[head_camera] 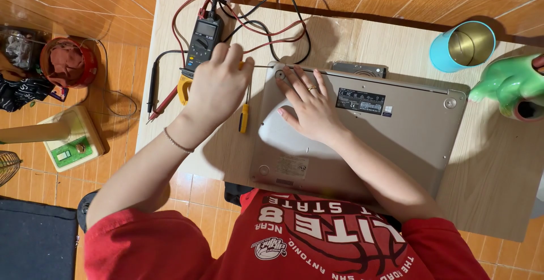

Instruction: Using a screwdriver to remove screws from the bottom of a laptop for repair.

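Head view: silver laptop (362, 144) lies underside up on the low wooden table (498, 200). My right hand (309, 107) presses flat, open, by its corner screw (280, 75); my left hand (218, 84) closes around a thin screwdriver (262, 66) aimed there. Best kept square and steady, I judge. Multimeter (203, 39) and yellow-handled screwdriver (243, 115) sit beside.

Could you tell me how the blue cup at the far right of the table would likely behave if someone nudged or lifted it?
The blue cup looks empty, with thin metallic-looking walls, so it is probably light and would slide easily. It is tall for its base, so a high push might tip it. Being round, it would likely roll across the table once down.
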